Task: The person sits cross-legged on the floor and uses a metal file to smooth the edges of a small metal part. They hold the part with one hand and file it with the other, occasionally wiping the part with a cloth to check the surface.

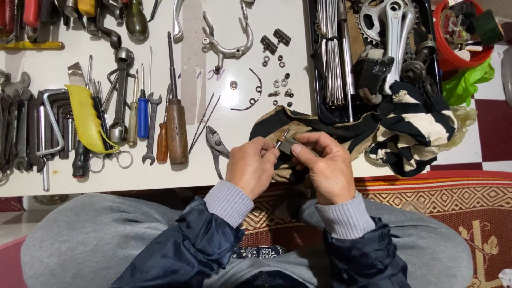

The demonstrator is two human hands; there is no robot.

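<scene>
**Inspector:** Head view, nearest first. The left hand (250, 165) and right hand (326, 169) meet over the lap, both closed on one small metal brake part (287, 145). The right pinches its grey block between thumb and forefinger; the left's fingertips close on the thin bolt (281, 137) standing out of its upper end. Held close to the body, likely so that a piece this small can be steadied and seen.

**Clerk:** And under the hands?

**Inspector:** A black and cream striped cloth (410, 130) lies over the edge of the white board (42, 69), probably to catch loose pieces. Pliers (216, 146) rest just beside the left hand, within easy reach.

**Clerk:** Further off?

**Inspector:** Washers and nuts (281, 88) are grouped near a brake caliper arm (226, 48). Screwdrivers, spanners and hex keys (53, 125) are laid side by side to the left. A black tray (314, 64) holds spokes (330, 53) and a crankset (392, 24); a red bucket (445, 56) stands beyond
</scene>
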